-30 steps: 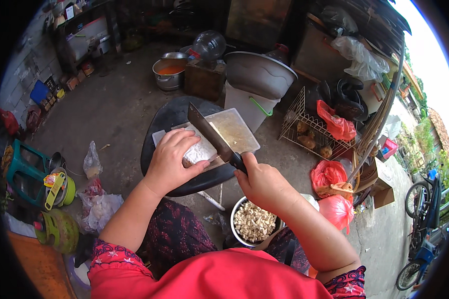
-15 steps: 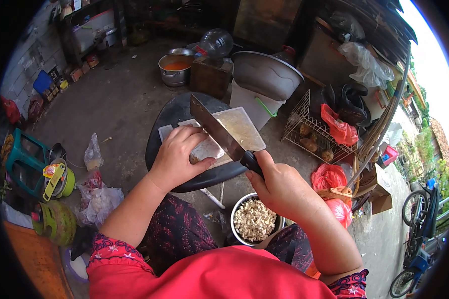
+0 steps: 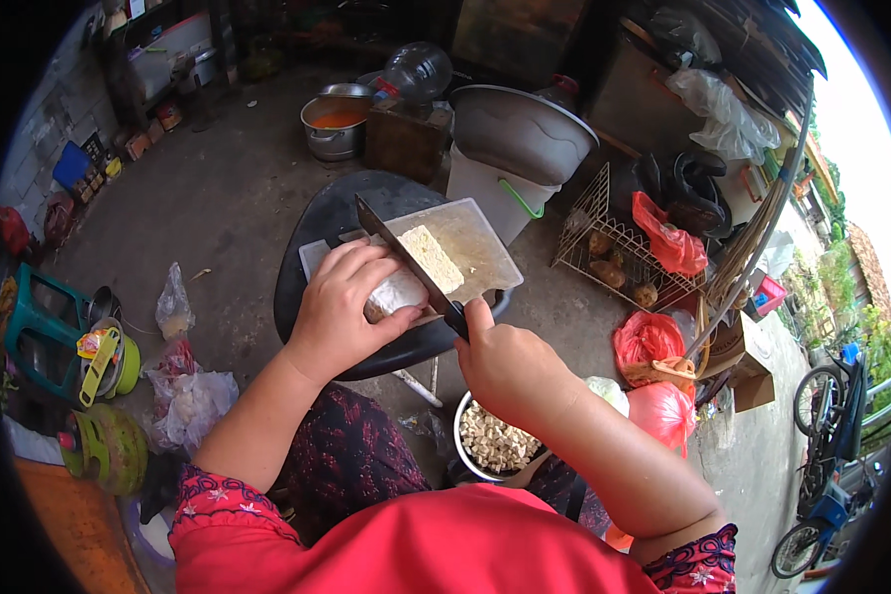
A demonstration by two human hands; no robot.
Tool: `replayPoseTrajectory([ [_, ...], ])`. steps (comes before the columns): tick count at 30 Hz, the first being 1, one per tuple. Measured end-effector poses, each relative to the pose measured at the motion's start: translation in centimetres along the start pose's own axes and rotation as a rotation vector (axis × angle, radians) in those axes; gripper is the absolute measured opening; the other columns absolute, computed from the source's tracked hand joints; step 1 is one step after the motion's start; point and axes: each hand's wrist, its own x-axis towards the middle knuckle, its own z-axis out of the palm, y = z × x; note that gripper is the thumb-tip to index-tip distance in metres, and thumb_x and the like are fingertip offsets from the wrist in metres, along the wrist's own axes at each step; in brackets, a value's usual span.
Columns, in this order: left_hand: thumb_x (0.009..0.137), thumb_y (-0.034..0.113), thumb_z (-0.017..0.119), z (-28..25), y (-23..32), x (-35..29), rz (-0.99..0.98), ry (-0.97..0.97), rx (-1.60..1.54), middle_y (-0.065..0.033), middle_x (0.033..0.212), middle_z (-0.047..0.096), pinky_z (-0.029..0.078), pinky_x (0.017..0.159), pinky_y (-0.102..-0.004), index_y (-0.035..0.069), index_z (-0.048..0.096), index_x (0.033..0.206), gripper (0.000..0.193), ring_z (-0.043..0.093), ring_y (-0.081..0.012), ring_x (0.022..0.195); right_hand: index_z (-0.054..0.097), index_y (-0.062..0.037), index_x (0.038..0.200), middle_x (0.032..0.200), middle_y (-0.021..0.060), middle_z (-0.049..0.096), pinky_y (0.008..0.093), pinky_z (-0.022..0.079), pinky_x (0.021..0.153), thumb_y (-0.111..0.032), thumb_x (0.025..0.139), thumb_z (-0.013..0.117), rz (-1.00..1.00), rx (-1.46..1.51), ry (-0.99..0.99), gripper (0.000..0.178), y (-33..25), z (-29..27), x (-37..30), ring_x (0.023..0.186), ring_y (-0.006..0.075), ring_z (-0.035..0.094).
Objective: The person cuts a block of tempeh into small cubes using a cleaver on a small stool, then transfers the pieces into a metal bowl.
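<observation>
My right hand (image 3: 510, 368) grips the black handle of a broad kitchen knife (image 3: 398, 245), its blade slanting up to the left. My left hand (image 3: 339, 309) is curled over a white block of what looks like tempeh (image 3: 398, 294), just left of the blade. On the blade's right side a pale, grainy cut piece (image 3: 432, 253) lies on the cutting board (image 3: 487, 247). The board rests on a black stool (image 3: 339, 203). Below my right hand stands a metal pot (image 3: 459, 428) holding many small diced cubes (image 3: 495, 441).
Beyond the stool are a pot of orange liquid (image 3: 337, 121), a large metal basin (image 3: 520, 129) and a clear bottle (image 3: 418, 71). A wire rack (image 3: 604, 228) and red plastic bags (image 3: 648, 342) stand to the right. On the left are a green stool (image 3: 32, 327) and a gas cylinder (image 3: 114, 455).
The knife has come down leftward to the block, and a pale cut piece now shows on the blade's right. My left hand stays on the block. The view has shifted slightly.
</observation>
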Motion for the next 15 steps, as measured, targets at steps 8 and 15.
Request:
replayPoseTrajectory([
  [8,0.066,0.022,0.076,0.2,0.1,-0.6,-0.009,0.024,-0.017,-0.0155,0.110,0.060,0.041,0.095,-0.0420,0.002,0.061,0.101,0.043,0.053,-0.0348,0.109,0.038,0.0015,0.105,0.070,0.0260,0.060,0.0482,0.046,0.054,-0.026,0.092,0.048,0.049,0.334,0.034,0.032,2.9,0.5,0.6,0.057,0.0426,0.058],
  [15,0.066,0.023,0.076,0.1,0.0,-0.7,-0.034,0.044,-0.111,-0.0153,0.108,0.058,0.043,0.090,-0.0407,0.001,0.061,0.099,0.042,0.055,-0.0343,0.103,0.039,0.0026,0.101,0.071,0.0264,0.061,0.0505,0.047,0.064,-0.025,0.091,0.048,-0.028,0.183,0.114,0.030,1.9,-0.4,-0.6,0.069,0.0446,0.060],
])
